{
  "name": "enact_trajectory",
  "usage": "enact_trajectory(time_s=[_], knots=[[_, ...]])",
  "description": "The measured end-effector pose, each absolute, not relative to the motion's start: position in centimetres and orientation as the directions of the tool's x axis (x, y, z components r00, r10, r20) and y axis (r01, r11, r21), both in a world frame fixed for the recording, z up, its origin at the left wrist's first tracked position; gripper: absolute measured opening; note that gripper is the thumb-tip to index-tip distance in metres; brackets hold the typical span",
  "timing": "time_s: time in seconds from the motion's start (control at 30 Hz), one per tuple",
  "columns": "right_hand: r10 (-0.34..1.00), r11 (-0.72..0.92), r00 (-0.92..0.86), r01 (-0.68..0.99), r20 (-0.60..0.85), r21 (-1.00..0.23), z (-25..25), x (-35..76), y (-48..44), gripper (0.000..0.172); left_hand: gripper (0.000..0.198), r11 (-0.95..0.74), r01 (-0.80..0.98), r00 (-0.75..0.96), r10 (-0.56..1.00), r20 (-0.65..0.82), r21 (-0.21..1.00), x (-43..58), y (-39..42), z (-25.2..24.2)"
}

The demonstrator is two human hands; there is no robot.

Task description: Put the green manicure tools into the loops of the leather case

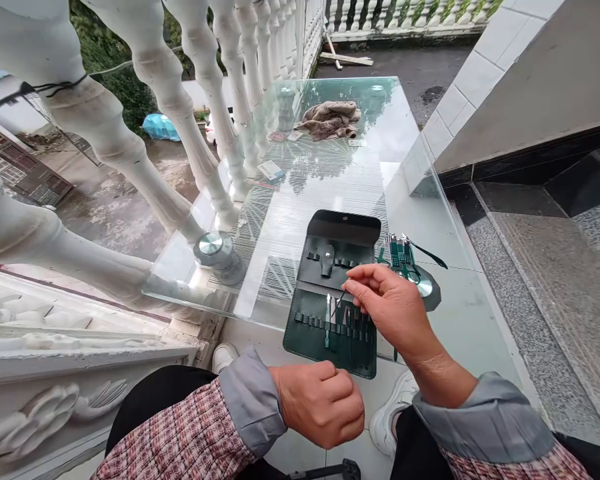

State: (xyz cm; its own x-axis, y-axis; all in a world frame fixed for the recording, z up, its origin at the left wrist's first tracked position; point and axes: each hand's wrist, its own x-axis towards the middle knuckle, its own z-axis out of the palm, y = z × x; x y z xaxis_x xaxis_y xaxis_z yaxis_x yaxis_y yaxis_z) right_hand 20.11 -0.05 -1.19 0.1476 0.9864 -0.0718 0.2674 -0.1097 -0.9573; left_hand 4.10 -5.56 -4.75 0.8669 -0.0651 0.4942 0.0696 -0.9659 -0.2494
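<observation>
A dark green manicure case (305,340) lies unfolded at the near edge of the glass table. My right hand (393,307) is over its right side, with thumb and forefinger pinching a thin dark rod-like tool (339,304). The tool slants down toward the case's elastic loops; whether its tip sits in one is unclear. Several slim tools stand in the lower loops, among them a silver-and-green one (327,327). The upper panel carries a small snapped pouch (327,261). In front of the case, my left hand (325,405) is curled into a fist, palm side hidden, with nothing protruding.
Nail clippers and other green-handled tools (403,253) lie right of the case. Farther back on the glass table (420,193) are a crumpled brown cloth (333,120) and a small card (271,171). White balusters (180,107) border the left; stone steps (545,267) rise on the right.
</observation>
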Motion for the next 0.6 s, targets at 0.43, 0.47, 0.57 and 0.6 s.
enact_trajectory(time_s=[0.43,0.47,0.57,0.6], knots=[[0.983,-0.183,0.066,0.342,-0.171,-0.922,-2.8,18.6,1.2,0.02,0.015,-0.956,0.153,0.875,0.013,0.485,-0.251,2.6,-5.6,-4.4],[0.982,-0.191,0.067,0.345,-0.178,-0.919,-2.8,18.6,1.2,0.02,0.015,-0.956,0.161,0.876,0.023,0.481,-0.246,2.7,-5.6,-4.4],[0.982,-0.186,0.086,0.341,-0.167,-0.922,-2.8,18.6,1.4,0.021,0.015,-0.955,0.175,0.88,0.042,0.473,-0.239,2.7,-5.5,-4.3],[0.983,-0.182,0.093,0.338,-0.159,-0.924,-2.8,18.6,1.5,0.021,0.015,-0.955,0.177,0.88,0.045,0.472,-0.238,2.8,-5.5,-4.3]])
